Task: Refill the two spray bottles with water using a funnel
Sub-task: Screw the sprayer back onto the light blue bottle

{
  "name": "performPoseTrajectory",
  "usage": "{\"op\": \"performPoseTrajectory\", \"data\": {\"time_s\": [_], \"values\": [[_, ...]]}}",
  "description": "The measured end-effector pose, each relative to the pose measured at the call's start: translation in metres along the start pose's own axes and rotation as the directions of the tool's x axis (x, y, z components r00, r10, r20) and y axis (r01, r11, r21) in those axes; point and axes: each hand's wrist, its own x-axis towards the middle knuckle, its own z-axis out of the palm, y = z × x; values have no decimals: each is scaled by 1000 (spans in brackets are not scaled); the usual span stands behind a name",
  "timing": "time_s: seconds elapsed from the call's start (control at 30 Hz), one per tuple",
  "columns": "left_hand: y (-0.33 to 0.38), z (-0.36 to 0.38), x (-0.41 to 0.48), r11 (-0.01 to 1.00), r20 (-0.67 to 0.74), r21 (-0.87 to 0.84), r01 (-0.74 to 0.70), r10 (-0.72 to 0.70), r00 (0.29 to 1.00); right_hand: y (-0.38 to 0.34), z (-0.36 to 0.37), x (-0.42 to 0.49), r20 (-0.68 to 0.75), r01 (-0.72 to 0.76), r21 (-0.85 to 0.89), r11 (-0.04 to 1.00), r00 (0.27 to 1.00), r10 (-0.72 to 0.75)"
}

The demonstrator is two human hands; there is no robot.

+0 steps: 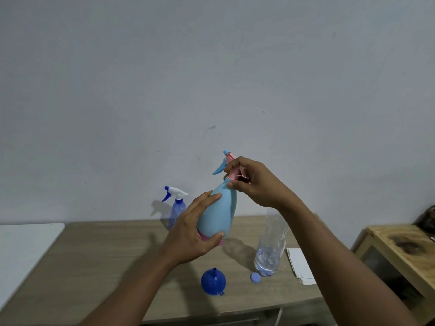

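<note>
From the head view, the light-blue spray bottle (215, 215) is held tilted above the worktop (98, 260), cap not yet off. The left hand (191, 234) wraps its body; the right hand (254, 182) pinches the pink spray head (231, 169), likely unscrewing it. The funnel (213, 281) lies unused near the front edge, the second spray bottle (176, 208) stands capped at the back edge, and the water bottle (270, 245) is open. Neither refill looks started.

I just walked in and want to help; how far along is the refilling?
Done: water bottle uncapped, its cap on the table. In hand: left hand holds the light blue spray bottle, right hand grips its head. Left: funnel sits unused; the clear blue spray bottle waits, head on.
</note>
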Motion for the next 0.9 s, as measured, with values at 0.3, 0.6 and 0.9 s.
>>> {"op": "performPoseTrajectory", "data": {"time_s": [0.3, 0.6, 0.9], "values": [[-8, 7, -3, 999, -58, 6, 47, -46, 997, 6, 23, -5, -181, 10, 86, 996, 983, 5], [-23, 39, -32, 988, -3, -81, 132, -133, 991, 22, 71, -5, -267, -186, 481, 857, 900, 345], [-83, 49, -88, 958, 21, -22, 285, -284, 958, 77, 109, -36, -133, -395, 544, 740, 831, 541]]}}
